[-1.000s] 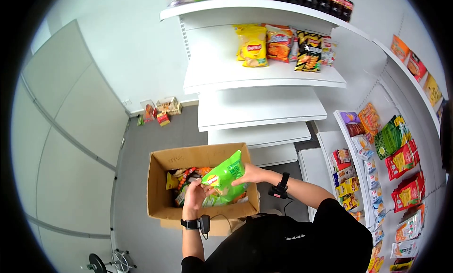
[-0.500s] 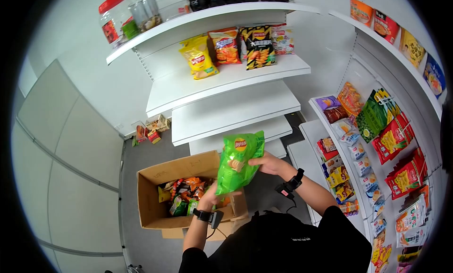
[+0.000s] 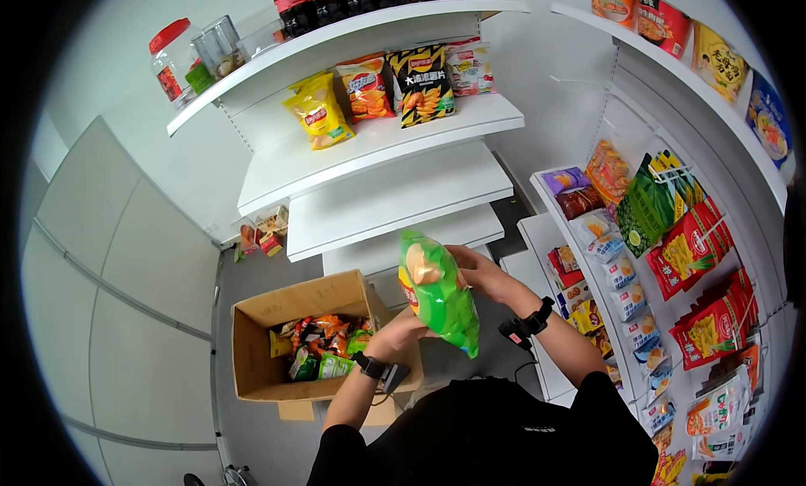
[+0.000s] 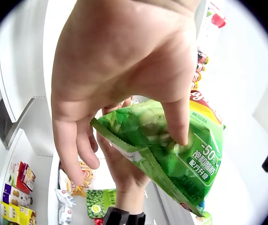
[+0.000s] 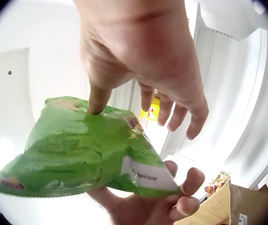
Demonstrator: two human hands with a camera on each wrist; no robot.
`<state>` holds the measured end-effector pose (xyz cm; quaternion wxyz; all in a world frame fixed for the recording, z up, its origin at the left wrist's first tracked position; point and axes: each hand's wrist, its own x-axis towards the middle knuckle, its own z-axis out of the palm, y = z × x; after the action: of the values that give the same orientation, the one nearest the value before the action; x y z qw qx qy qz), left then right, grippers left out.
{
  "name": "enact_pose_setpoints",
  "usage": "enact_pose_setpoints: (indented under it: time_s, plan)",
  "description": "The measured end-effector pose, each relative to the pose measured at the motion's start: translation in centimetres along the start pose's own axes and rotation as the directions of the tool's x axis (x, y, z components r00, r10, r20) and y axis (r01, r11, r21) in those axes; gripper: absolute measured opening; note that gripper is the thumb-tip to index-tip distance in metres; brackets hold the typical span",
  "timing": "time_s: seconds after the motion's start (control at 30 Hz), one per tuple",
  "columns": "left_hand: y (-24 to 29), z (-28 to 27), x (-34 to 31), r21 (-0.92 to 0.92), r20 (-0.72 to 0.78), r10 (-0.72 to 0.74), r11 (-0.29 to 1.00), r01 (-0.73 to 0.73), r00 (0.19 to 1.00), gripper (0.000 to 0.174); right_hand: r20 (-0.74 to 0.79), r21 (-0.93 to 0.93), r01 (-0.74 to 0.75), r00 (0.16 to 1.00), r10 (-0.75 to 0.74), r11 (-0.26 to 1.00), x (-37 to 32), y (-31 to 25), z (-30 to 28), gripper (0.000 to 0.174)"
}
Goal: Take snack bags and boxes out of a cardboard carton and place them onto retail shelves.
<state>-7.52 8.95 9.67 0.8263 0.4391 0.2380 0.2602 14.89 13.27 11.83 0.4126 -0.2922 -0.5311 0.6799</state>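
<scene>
A green bag of potato chips [image 3: 441, 293] is held between my two hands in front of the body, tilted, its printed front turned to the left. My left hand [image 3: 401, 333] grips it from the lower left; the left wrist view shows the thumb [image 4: 177, 123] lying across the green bag [image 4: 202, 159]. On the upper right side, my right hand [image 3: 483, 274] holds the bag, its thumb [image 5: 99, 101] pressed on the film in the right wrist view and its other fingers spread beyond the bag's edge. The bag partly hides the left fingers in the head view.
An open cardboard box [image 3: 243, 352] full of snack packs stands on the floor at left. Ahead, a white shelf [image 3: 277, 171] bears a yellow chip bag [image 3: 321, 112], an orange bag [image 3: 367, 87] and a black bag [image 3: 422, 85]. Packed snack racks [image 3: 625, 297] line the right.
The green bag has come up out of the box and to the right, turning over between both hands. The head view has swung right.
</scene>
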Motion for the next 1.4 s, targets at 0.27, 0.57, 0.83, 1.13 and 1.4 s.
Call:
enact_pose_setpoints:
  time_s: [0.27,0.57,0.83,1.13,1.4]
  plan:
    - [0.8,-1.3,1.1,0.267,-0.094,0.053,0.963,-0.026,0.994,0.055,-0.053,-0.008,0.025,0.998,-0.025,1.0,1.3,0.9,-0.6,0.049]
    - [3.4,-5.1,4.7,0.22,-0.367,0.199,0.968,-0.123,0.909,0.05,-0.287,-0.168,0.032,0.955,-0.08,0.985,5.6,-0.9,-3.6,0.027]
    - [11.6,-10.8,6.7,0.551,-0.444,0.49,0.81,-0.203,0.75,0.053,-0.312,-0.366,0.1,0.923,-0.224,0.925,13.4,-4.6,-2.0,0.036]
    - [16.2,-17.6,9.2,0.621,-0.356,0.601,0.724,-0.3,0.715,0.059,-0.352,-0.368,0.106,0.904,-0.244,0.924,22.0,-11.8,-0.4,0.057]
    - [19.9,-19.7,11.1,0.65,-0.276,0.635,0.676,-0.347,0.721,0.066,-0.324,-0.331,0.083,0.926,-0.195,0.94,27.8,-14.4,-2.1,0.027]
